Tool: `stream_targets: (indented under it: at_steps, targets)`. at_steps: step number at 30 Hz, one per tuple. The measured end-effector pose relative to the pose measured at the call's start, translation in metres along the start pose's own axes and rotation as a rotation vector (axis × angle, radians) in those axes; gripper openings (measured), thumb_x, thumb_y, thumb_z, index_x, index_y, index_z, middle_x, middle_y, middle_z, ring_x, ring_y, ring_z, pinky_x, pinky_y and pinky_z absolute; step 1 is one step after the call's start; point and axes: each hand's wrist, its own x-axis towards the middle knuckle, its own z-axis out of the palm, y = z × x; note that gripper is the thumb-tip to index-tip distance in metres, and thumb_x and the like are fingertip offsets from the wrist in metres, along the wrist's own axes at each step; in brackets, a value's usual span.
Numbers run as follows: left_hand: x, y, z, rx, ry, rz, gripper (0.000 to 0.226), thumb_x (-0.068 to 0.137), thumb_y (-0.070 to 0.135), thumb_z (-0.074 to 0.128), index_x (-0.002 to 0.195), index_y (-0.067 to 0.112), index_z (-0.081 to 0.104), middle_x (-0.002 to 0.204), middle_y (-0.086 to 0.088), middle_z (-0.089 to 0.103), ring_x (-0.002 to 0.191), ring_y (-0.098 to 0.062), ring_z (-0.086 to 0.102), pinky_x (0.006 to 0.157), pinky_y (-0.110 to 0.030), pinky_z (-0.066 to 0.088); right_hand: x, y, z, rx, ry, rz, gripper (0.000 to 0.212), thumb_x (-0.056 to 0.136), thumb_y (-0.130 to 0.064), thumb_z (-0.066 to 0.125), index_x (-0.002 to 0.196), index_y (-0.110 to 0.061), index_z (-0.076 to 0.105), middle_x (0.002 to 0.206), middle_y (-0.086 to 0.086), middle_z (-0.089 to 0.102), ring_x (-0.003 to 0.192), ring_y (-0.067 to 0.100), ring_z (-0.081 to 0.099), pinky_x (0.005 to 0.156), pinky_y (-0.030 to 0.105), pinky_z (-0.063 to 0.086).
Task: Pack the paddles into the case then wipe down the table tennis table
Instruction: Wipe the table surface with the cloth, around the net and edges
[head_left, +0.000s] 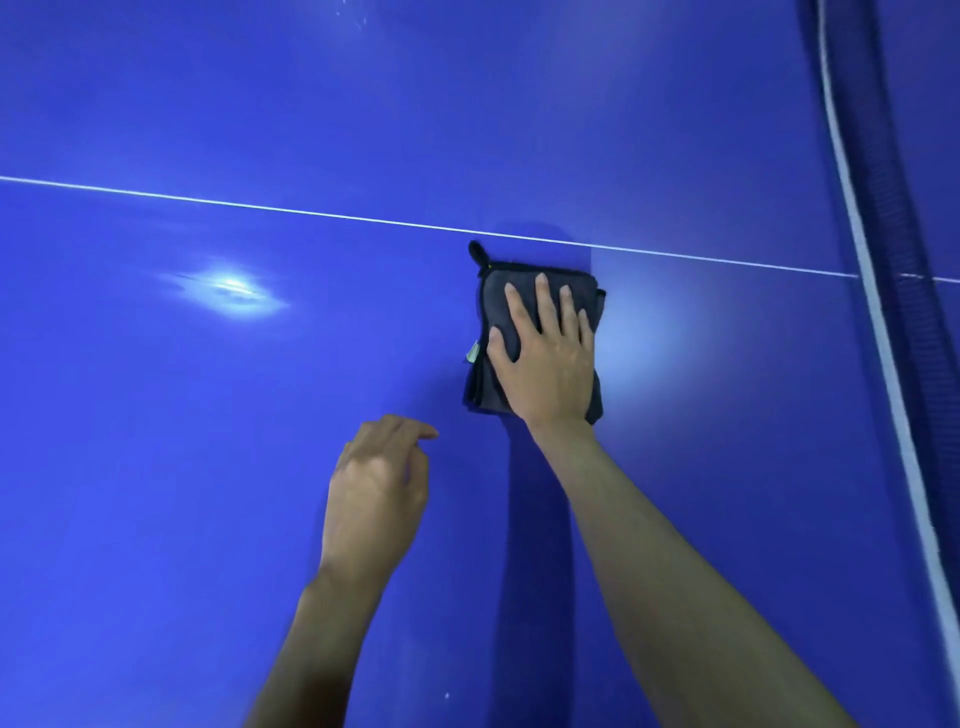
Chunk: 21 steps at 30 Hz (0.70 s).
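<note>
A folded dark grey cloth (493, 306) with a small black loop at its top corner lies flat on the blue table tennis table (208, 467), just below the thin white centre line (311, 210). My right hand (545, 353) presses flat on the cloth with its fingers spread and straight. My left hand (376, 486) hovers over the bare table surface to the lower left of the cloth, fingers loosely curled and holding nothing. No paddles and no case are in view.
The net (904, 260) with its white top band runs down the right side of the view. A bright light reflection (231, 288) shines on the table surface at the left.
</note>
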Motion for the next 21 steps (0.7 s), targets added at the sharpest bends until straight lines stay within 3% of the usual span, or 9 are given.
stream_targets:
  at_steps: [14, 21]
  targets:
    - [-0.108, 0.002, -0.039, 0.031, -0.095, 0.13, 0.024, 0.09, -0.006, 0.064, 0.101, 0.014, 0.072, 0.099, 0.003, 0.067, 0.091, -0.023, 0.062, 0.074, -0.037, 0.051, -0.27, -0.013, -0.063, -0.034, -0.114, 0.094, 0.06, 0.107, -0.052, 0.039, 0.163, -0.032, 0.033, 0.173, 0.002, 0.023, 0.16, 0.029, 0.02, 0.127, 0.051, 0.024]
    - [-0.113, 0.023, -0.023, 0.007, -0.09, 0.101, 0.026, 0.091, -0.005, 0.062, 0.104, 0.015, 0.072, 0.099, 0.005, 0.068, 0.09, -0.021, 0.061, 0.071, -0.033, 0.051, -0.258, -0.01, -0.064, -0.02, -0.104, 0.119, 0.063, 0.103, -0.053, 0.046, 0.161, -0.032, 0.038, 0.173, 0.003, 0.023, 0.16, 0.03, 0.019, 0.128, 0.053, 0.02]
